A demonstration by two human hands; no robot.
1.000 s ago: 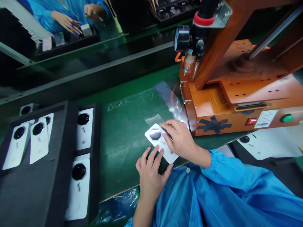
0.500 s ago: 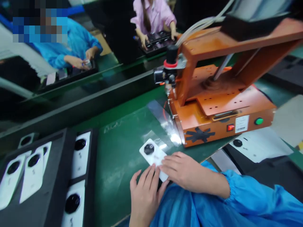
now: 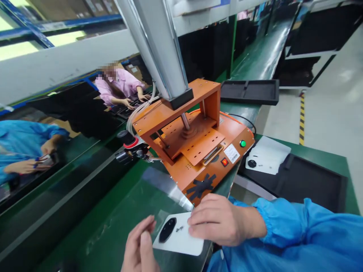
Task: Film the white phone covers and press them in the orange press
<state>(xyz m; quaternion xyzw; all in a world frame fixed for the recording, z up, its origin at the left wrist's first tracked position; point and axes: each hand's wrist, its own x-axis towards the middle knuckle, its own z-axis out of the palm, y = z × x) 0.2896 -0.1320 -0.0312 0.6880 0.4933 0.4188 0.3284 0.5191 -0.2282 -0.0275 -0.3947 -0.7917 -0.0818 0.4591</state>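
A white phone back cover (image 3: 185,241) with a black round camera area lies slanted low over the green bench, its camera end to the left. My right hand (image 3: 221,221) grips its right end, fingers bent over the upper face; the thumb is hidden. Beside the camera end is my left hand (image 3: 141,245), fingers stretched and thumb a little apart, holding nothing that I can see. Whether it touches the cover's edge I cannot tell. Just ahead of both hands stands an orange press machine (image 3: 195,181) with a lit red switch and a green button.
Clear film (image 3: 167,189) lies on the bench by the press. To the right, a black tray (image 3: 312,185) holds another white cover (image 3: 263,162) and a white sheet. A second black tray (image 3: 249,92) stands behind. Two co-workers sit across the partition, one in a pink sleeve (image 3: 130,81).
The view has swung right and up, taking the left-side covers out of sight. My left hand has come off the cover's lower part to its camera end; the cover has turned, and my right hand stays on it.
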